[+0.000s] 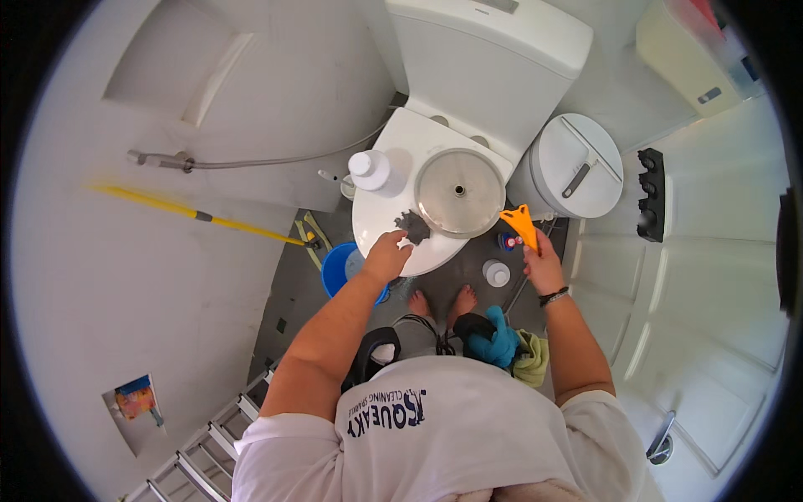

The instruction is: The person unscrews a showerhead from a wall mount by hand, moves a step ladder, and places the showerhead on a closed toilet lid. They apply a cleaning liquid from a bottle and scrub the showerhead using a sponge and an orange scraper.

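Observation:
My left hand (388, 256) is over the front of the closed white toilet lid (382, 219), its fingertips at the edge of a ragged dark grey pad (413, 227). Lid surface shows between the thumb and index finger. Right of the pad lies a round greyish cover (452, 216) with a small hole in its centre. A white plastic bottle (379, 174) stands on the lid's left side. To the right of the toilet, my right hand (544, 267) grips an orange plastic scraper (524, 226) by its handle, blade end up and away from me.
On the left are a blue bucket (335, 270), a yellow pole (251, 229) and a ladder (213, 439). A squeegee (577, 179) lies on a white lidded bin (546, 179). Another white bottle (496, 273) stands on the floor near my feet. A panelled door (690, 314) is at right.

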Available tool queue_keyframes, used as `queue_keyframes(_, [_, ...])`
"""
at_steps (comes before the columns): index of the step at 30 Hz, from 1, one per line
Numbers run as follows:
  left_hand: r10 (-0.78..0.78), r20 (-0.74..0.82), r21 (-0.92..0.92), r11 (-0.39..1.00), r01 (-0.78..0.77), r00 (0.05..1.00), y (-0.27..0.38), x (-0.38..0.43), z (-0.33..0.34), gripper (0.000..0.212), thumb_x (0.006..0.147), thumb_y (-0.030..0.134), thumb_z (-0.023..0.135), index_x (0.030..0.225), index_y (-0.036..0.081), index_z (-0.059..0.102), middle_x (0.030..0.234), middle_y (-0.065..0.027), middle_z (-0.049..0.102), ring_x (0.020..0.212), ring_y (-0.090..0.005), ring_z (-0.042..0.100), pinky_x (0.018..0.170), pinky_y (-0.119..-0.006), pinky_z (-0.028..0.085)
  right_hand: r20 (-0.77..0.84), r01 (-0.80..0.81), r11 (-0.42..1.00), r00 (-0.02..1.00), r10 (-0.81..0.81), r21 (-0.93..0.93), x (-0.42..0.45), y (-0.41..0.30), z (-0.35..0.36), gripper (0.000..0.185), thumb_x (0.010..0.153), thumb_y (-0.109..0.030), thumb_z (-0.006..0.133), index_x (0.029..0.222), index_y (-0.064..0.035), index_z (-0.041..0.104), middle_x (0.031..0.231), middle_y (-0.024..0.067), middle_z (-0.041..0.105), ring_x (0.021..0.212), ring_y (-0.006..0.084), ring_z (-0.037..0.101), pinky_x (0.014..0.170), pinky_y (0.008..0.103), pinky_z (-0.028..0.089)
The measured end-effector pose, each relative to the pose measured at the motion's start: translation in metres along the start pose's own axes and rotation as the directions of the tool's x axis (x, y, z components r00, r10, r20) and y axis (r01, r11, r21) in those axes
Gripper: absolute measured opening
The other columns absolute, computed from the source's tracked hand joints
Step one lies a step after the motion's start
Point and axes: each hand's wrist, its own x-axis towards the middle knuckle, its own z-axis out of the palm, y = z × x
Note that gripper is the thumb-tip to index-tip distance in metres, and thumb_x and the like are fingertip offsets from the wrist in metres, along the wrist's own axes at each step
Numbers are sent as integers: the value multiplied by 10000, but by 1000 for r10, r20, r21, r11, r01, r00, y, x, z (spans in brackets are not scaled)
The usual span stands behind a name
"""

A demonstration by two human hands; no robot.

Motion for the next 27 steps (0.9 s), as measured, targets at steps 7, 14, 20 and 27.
queue_keyframes(7, [88, 9, 246, 965, -87, 996, -19, 60, 41, 575, 736, 215, 573, 1228, 6, 360, 1255, -221, 344, 1155, -333, 356, 960, -354, 314, -49, 88, 985, 994, -96, -148, 49, 41, 42, 452, 849, -219, 475, 1256, -68, 351, 1172, 210, 465, 1117, 296, 436, 912, 315, 340])
queue_keyframes(14, [204, 12, 497, 848, -183, 979, -19, 145, 72, 712, 731, 286, 600, 1296, 44, 241, 1357, -165, 179, 1240, -330, 208, 991, -434, 238, -11, 140, 946, 989, -150, -291, 114, 29, 73, 488, 844, -150, 461, 1300, -124, 291, 1094, 224, 497, 980, 340, 506, 837, 347, 393])
queue_keyframes(20, [253, 13, 569, 794, -215, 967, -31, 213, 94, 920, 657, 487, 623, 1330, 64, 160, 1386, -165, 86, 1263, -374, 97, 982, -541, 147, 61, 346, 766, 925, -374, -541, 170, 55, 111, 495, 819, -62, 457, 1285, -171, 330, 855, 182, 531, 761, 341, 528, 690, 368, 430])
queue_keyframes(27, [278, -6, 587, 779, -222, 961, -55, 231, 111, 1022, 591, 606, 605, 1336, 73, 153, 1394, -141, 74, 1271, -367, 68, 964, -584, 113, 96, 390, 682, 899, -426, -619, 182, 80, 125, 490, 795, -67, 468, 1252, -208, 359, 795, 152, 502, 693, 327, 532, 604, 401, 442])
